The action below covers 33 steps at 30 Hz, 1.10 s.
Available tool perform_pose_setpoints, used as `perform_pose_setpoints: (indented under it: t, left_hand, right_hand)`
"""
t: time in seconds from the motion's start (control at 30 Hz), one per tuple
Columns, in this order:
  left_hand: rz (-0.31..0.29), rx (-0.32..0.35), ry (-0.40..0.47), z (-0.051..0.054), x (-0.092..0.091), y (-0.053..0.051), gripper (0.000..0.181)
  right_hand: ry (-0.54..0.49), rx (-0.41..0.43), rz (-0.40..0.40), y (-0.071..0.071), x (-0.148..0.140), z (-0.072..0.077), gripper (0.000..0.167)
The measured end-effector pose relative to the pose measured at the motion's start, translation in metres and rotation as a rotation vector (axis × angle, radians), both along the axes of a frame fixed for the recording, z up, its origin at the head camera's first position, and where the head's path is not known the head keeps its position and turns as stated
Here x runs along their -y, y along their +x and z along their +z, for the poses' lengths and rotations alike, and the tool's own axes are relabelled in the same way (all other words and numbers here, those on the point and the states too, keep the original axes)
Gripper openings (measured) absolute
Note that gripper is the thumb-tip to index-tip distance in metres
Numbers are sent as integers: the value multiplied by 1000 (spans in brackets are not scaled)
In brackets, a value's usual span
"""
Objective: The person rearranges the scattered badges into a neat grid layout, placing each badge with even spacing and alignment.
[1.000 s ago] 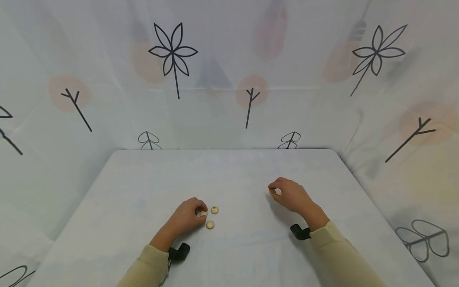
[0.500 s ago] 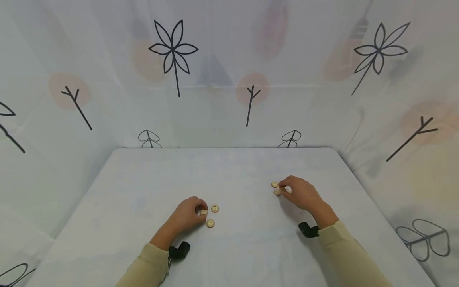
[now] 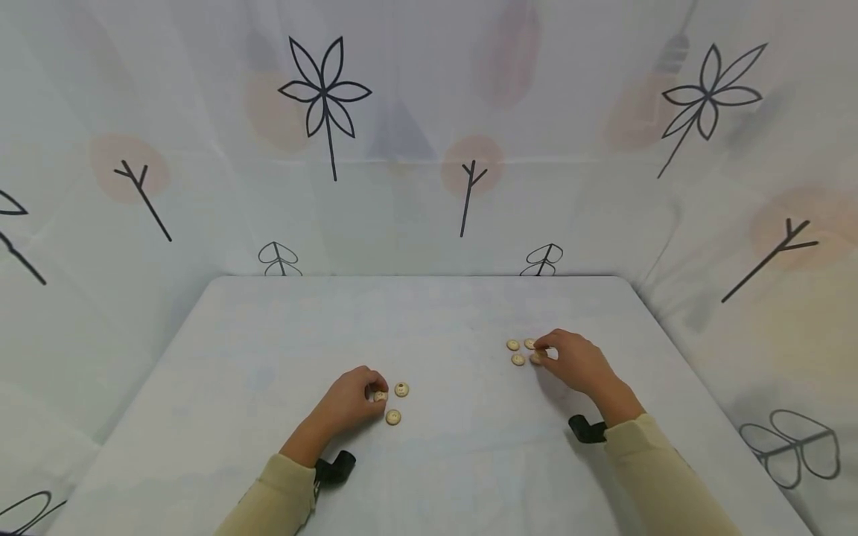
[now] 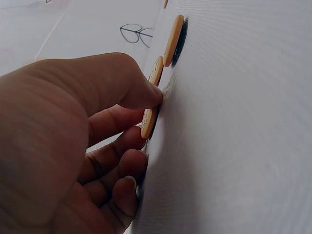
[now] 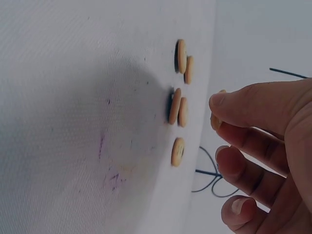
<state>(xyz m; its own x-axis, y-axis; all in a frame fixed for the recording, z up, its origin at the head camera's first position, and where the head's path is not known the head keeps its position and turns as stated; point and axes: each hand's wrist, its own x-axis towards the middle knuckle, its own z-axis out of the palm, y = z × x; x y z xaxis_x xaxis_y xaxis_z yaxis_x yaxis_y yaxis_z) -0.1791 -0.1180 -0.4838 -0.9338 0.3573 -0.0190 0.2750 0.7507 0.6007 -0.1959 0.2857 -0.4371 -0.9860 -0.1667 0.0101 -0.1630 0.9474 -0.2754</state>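
In the head view my left hand (image 3: 348, 402) curls its thumb and fingers around a light wooden button (image 3: 380, 396) at the table surface; the left wrist view shows the thumb on this button (image 4: 148, 122). Two more buttons lie just right of it, one farther back (image 3: 401, 389) and one nearer (image 3: 393, 417). Farther right, my right hand (image 3: 578, 363) is beside a group of similar buttons (image 3: 518, 359). The right wrist view shows a button (image 5: 215, 121) pinched between its thumb and index finger, off the surface, with several buttons (image 5: 178, 151) lying on the cloth.
A white-covered table (image 3: 456, 476) has its far edge against a pale curtain (image 3: 415, 216) printed with plants. Beneath each wrist a dark wrist device shows, left (image 3: 337, 469) and right (image 3: 586, 429).
My right hand has moved rightward and uncovered more buttons, which now lie in a group at its left. My left hand has stayed in place on its button.
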Motion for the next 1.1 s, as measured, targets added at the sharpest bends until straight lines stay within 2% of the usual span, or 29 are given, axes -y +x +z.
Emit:
perform_pose_setpoints:
  t: [0.3,0.5,1.1]
  left_hand:
    - [3,-5,-5,2,0,2,12]
    - [7,2,3,3,0,3,12]
    - [2,4,-3,5,0,1,11]
  right_hand:
    - [16,22,-26,-1,-7,-1,25]
    - [16,42,-38,-3,-12,-7,24]
    - [33,140,-108,-6,-15,-10,26]
